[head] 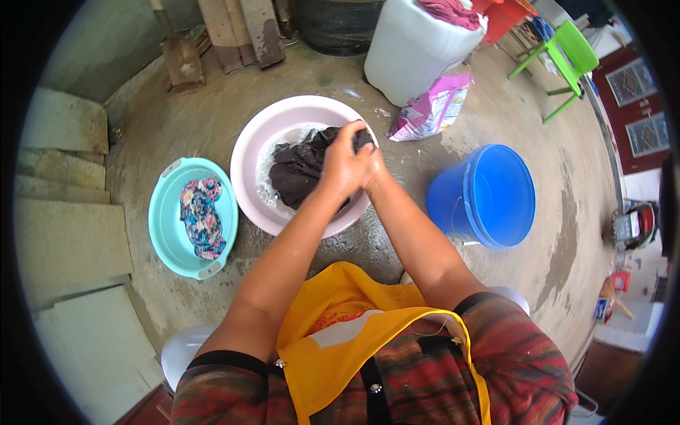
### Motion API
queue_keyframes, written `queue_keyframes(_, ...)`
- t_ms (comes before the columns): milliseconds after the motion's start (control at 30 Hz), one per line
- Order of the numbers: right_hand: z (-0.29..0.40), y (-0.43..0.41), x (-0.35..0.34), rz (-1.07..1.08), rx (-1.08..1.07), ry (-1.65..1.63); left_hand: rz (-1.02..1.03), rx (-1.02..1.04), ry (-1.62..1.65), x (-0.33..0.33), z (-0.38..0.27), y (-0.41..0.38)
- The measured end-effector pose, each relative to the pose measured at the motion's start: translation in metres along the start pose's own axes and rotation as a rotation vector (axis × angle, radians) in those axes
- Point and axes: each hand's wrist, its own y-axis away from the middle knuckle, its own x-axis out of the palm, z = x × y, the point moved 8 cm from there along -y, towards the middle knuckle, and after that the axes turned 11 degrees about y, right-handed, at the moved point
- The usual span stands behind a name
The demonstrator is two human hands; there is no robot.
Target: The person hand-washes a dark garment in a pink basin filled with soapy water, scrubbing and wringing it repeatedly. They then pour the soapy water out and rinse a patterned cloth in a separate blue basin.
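A dark wet cloth garment (297,172) lies bunched in a pale pink plastic basin (245,159) with soapy, foamy water (265,183). At the basin's right side, my left hand (342,159) and my right hand (375,166) press together around a gathered part of the garment. Some of that part shows above the fingers. Left of the pink basin, a turquoise basin (164,228) holds a twisted floral cloth (202,220). A blue plastic bucket (449,196) leans or stands on the right, its inside visible.
A detergent bag (430,109) and a white plastic drum (419,48) with a red cloth (451,11) on top stand beyond the basin. A shovel (183,61) and boards (241,34) lean at the back wall. A green chair (571,58) is far right.
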Motion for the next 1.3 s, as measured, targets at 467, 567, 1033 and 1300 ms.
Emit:
queue_keyframes(467,0.023,0.041,0.053,-0.436,0.056,0.236,-0.259,-0.107,-0.374,-0.053,-0.028,-0.009)
queue_keyframes(567,0.047,0.044,0.061,-0.288,-0.24,-0.213,-0.1,0.239,-0.158,0.007,-0.062,0.018)
queue_keyframes(1033,0.065,0.032,0.086,-0.289,0.133,0.148,-0.071,-0.225,0.019,-0.104,0.121,-0.005)
queue_keyframes(1300,0.142,0.043,0.11,-0.12,0.001,-0.042,0.056,-0.39,0.209,-0.11,0.106,-0.006)
